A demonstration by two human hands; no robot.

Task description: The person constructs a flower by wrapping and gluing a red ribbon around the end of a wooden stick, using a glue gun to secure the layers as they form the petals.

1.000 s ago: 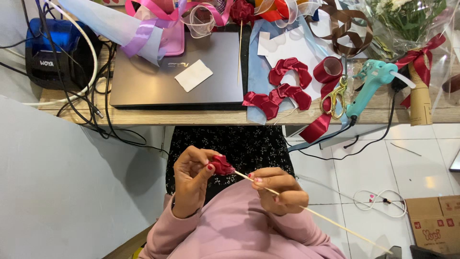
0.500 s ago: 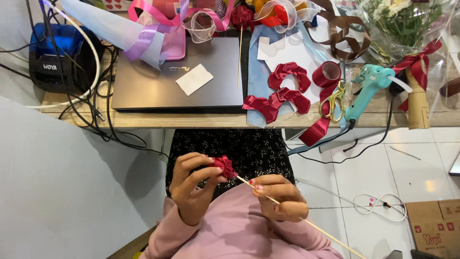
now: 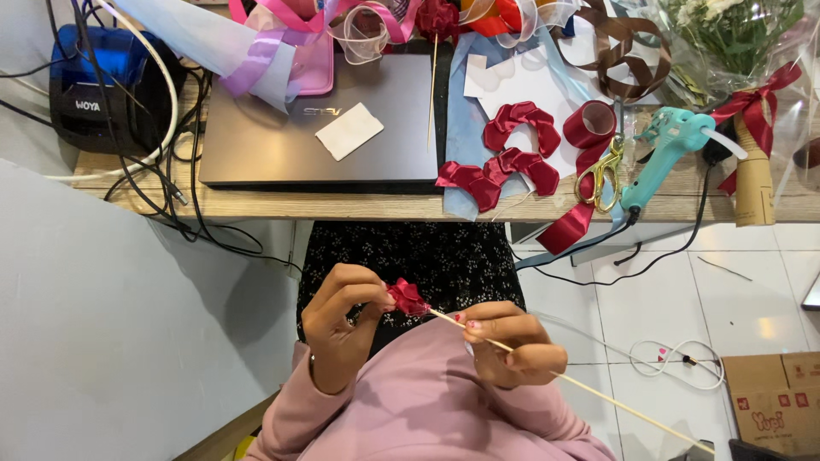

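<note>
The left hand (image 3: pixel 342 329) pinches a small red ribbon rosebud (image 3: pixel 407 298) on a thin wooden skewer (image 3: pixel 589 390), which the right hand (image 3: pixel 512 348) grips. Since a second ago both have dropped further below the wooden worktop (image 3: pixel 359 205), rolling on.

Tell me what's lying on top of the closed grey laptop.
A small white card lies on the closed laptop. Pink ribbon overlaps its far edge, hiding that part of the lid.
</note>
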